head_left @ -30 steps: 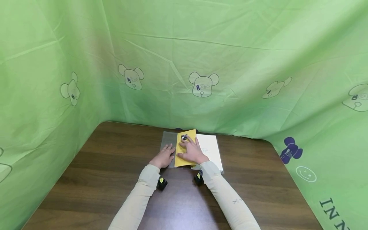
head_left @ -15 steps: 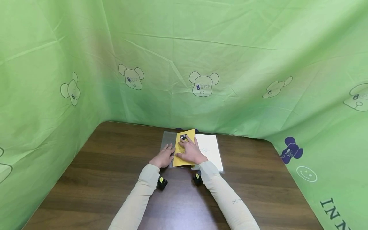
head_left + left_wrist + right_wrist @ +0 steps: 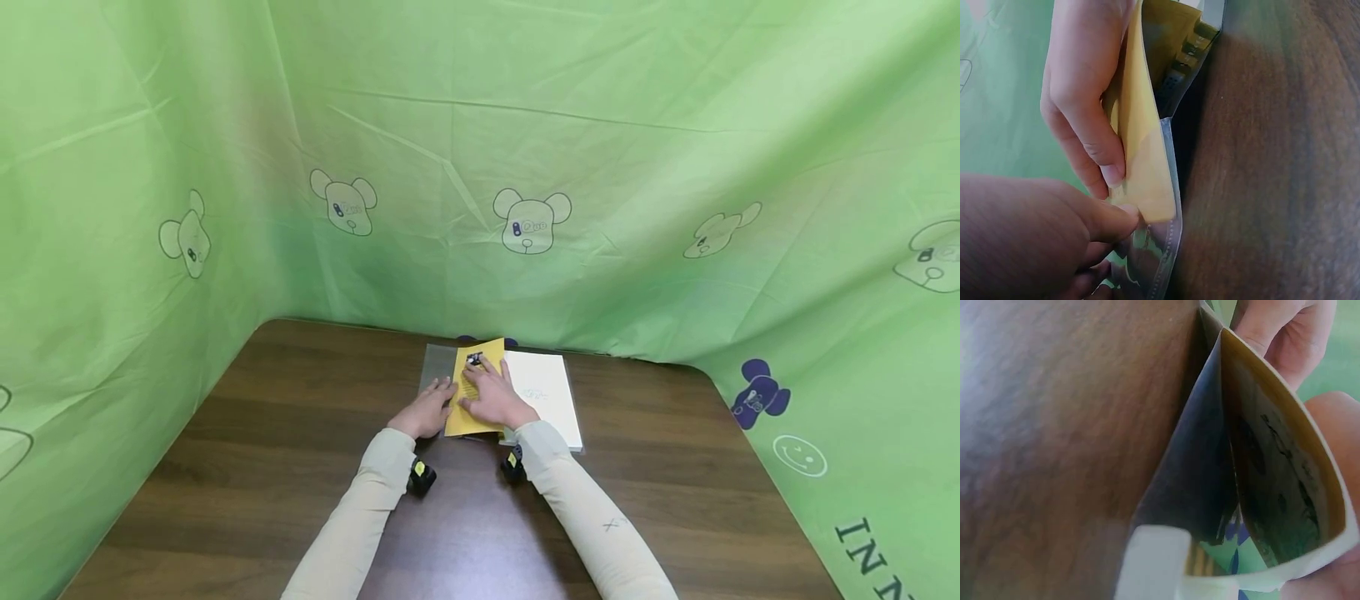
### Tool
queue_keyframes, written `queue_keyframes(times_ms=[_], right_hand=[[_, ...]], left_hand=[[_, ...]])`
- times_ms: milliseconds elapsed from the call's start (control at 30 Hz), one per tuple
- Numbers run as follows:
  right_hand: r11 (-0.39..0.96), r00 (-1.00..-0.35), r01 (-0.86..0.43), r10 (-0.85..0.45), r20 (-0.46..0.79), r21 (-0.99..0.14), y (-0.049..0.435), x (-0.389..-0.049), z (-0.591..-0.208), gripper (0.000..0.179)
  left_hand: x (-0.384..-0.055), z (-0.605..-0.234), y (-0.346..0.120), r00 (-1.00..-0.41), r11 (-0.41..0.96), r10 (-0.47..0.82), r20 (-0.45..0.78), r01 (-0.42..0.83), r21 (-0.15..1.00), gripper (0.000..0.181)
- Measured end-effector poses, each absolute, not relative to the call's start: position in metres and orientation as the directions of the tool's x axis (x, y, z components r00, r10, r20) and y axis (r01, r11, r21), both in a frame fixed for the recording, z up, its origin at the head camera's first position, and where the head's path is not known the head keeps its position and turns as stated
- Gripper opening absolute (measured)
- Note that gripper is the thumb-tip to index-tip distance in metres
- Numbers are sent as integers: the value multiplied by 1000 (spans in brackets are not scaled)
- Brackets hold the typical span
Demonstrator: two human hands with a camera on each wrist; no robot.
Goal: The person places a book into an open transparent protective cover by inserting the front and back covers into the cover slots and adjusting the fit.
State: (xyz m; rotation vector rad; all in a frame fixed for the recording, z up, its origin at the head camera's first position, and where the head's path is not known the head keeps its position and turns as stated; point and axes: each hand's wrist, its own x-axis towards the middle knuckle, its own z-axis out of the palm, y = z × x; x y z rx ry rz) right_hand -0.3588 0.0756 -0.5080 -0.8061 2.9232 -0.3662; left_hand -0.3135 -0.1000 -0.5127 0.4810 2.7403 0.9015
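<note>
Green cloth (image 3: 420, 125) behind table (image 3: 300, 442), yellow flap (image 3: 474, 423)

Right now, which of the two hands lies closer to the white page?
The right hand, lying across the yellow flap, right beside the white page; the left hand is farther off, at the flap's opposite edge.

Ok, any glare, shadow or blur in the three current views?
Head: bright, but pale glare on the dark brown wooden table near the bottom edge; left wrist: dim and soft, with deep shadow beside the thin yellow paper flap; right wrist: table grain smeared, whitish glare at the left edge, the hollow under the curved flap murky.
</note>
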Motion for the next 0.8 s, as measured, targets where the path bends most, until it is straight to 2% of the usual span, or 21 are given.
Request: queue_keyframes(times_ms=[500,800], right_hand=[[825,-861,-484,-509,-10,-291,70,-362,-509,67],[842,-857,-490,-513,-53,-227,66,-359,-511,66]], left_hand=[[-316,-511,-98,-927,774,354,-122,218,595,50],[-317,-514,-98,-928,771,351,-123,211,601,51]])
